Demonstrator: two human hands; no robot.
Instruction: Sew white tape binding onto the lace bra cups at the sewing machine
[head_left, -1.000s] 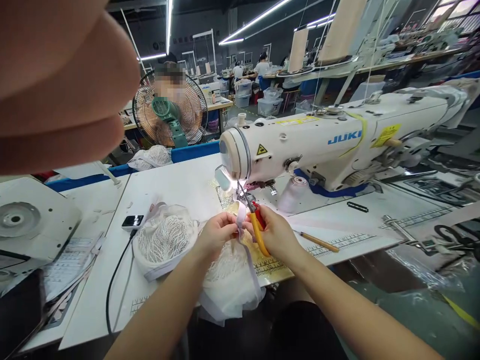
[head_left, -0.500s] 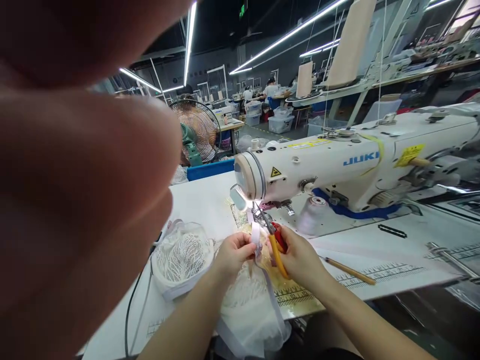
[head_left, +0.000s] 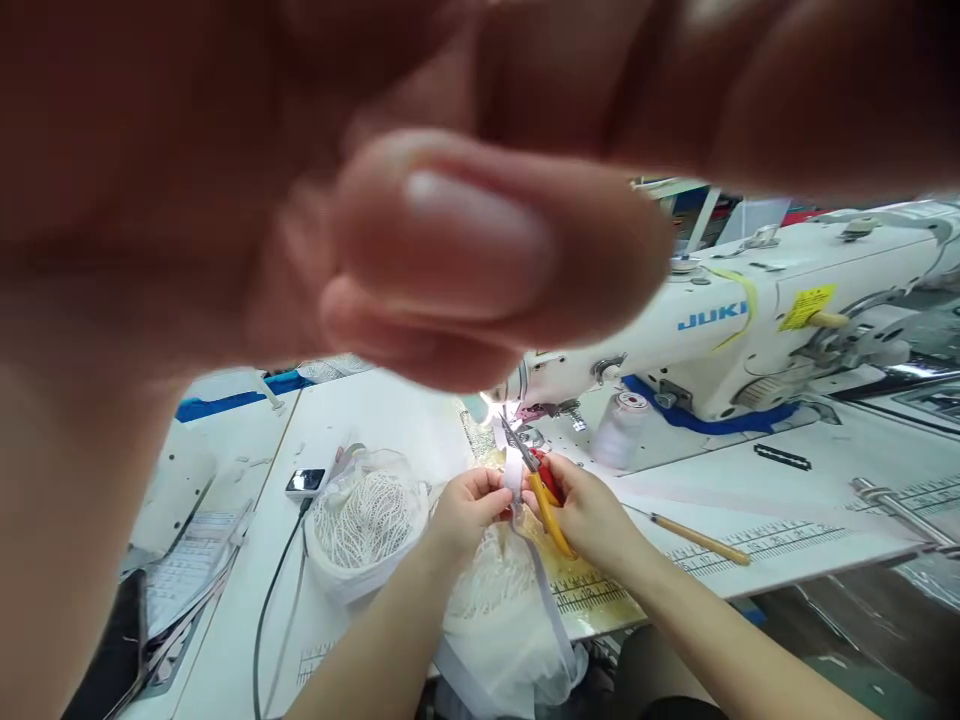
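My left hand [head_left: 466, 512] pinches a narrow pale elastic strip [head_left: 513, 468] between thumb and fingertips, in front of the sewing machine [head_left: 592, 372]. In my right hand [head_left: 596, 508] is a pair of scissors [head_left: 553, 520] with yellow and red handles, blades pointing up toward the needle area. Its fingertips are close to the strip; whether they touch it is hidden. White lace fabric [head_left: 491, 590] with a pale band hangs from below my hands over the table edge. A second lace bundle [head_left: 367, 520] lies left of my left hand.
Another person's blurred hand [head_left: 480, 240] fills the upper view close to the camera and hides part of the machine. A thread cone [head_left: 621, 430] and a wooden-handled tool [head_left: 701, 540] lie right. A small device [head_left: 304, 483] with a cable sits left, near papers [head_left: 187, 570].
The other person's hand has swept from the left across the upper view, uncovering the table's left side and covering the fan and background. My hands have barely moved.
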